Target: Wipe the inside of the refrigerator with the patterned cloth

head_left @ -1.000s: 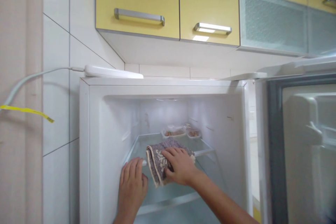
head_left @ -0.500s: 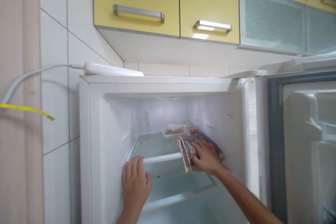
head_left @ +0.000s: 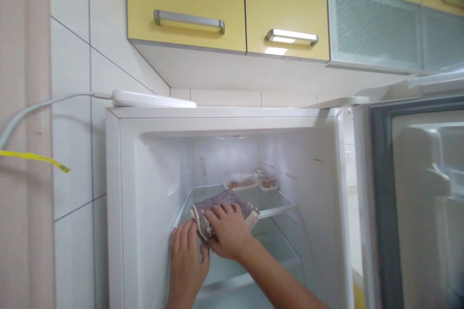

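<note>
Open white refrigerator (head_left: 145,164), its door (head_left: 416,193) swung out to your right, standing under a row of yellow wall cabinets with brushed metal bar handles (head_left: 188,7). A white flat device with a white cable (head_left: 148,99) lies on the refrigerator's top at the left corner; a yellow strip (head_left: 32,157) hangs against the tiled wall to the left.

Inside, a clear glass shelf with a white front rail (head_left: 279,205) spans the compartment. Two clear plastic food trays (head_left: 250,181) sit at the back of the shelf, side by side, well apart from your hands. Bare glass lies open to the right of the cloth as far as the right wall; on the left, the cloth sits close to the side wall.

A folded grey-brown patterned cloth (head_left: 221,200) lies on the left front part of the shelf, overhanging the rail. Your right hand (head_left: 226,229) presses flat on it, fingers (head_left: 217,212) spread and extended, not curled round it. Your left hand (head_left: 186,256) rests just beside, fingers together and flat against the shelf's front edge at the left wall, thumb touching the right hand.

No writing is legible.
</note>
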Available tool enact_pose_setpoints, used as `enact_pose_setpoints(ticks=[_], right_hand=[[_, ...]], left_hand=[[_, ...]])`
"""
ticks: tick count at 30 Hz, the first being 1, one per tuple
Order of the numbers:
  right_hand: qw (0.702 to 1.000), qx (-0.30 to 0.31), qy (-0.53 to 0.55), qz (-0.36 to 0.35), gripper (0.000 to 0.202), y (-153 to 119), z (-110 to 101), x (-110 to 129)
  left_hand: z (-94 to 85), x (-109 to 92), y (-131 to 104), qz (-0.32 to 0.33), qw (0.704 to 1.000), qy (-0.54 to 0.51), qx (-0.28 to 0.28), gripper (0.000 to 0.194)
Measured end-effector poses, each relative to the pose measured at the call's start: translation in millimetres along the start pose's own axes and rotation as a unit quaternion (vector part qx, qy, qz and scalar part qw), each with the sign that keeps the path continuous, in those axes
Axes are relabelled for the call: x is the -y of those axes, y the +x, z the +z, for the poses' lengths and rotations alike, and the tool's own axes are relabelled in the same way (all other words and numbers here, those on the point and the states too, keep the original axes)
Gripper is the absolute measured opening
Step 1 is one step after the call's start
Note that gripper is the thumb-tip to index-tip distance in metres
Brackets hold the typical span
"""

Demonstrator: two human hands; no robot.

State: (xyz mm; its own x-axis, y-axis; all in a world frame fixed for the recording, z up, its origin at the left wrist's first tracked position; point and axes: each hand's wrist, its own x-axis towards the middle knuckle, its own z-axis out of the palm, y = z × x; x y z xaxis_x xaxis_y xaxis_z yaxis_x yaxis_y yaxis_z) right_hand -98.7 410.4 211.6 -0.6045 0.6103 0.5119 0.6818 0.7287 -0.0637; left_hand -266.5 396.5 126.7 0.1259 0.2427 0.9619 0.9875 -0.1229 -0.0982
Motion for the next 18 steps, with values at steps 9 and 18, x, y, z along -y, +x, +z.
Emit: enact_pose_setpoints(ticks=[9,18], right_hand=[[0.999,0.013,-0.039,-0.031,0.062,-19,-9,-46],[0.993,-0.067,-0.065,0.068,0.056,-96,-25,-136]], left_hand=[[-5.0,8,-1,0.041,0.997,0.055,0.022,0.053],[-2.4,7,0,0.015,1.000,0.011,0.012,0.060]])
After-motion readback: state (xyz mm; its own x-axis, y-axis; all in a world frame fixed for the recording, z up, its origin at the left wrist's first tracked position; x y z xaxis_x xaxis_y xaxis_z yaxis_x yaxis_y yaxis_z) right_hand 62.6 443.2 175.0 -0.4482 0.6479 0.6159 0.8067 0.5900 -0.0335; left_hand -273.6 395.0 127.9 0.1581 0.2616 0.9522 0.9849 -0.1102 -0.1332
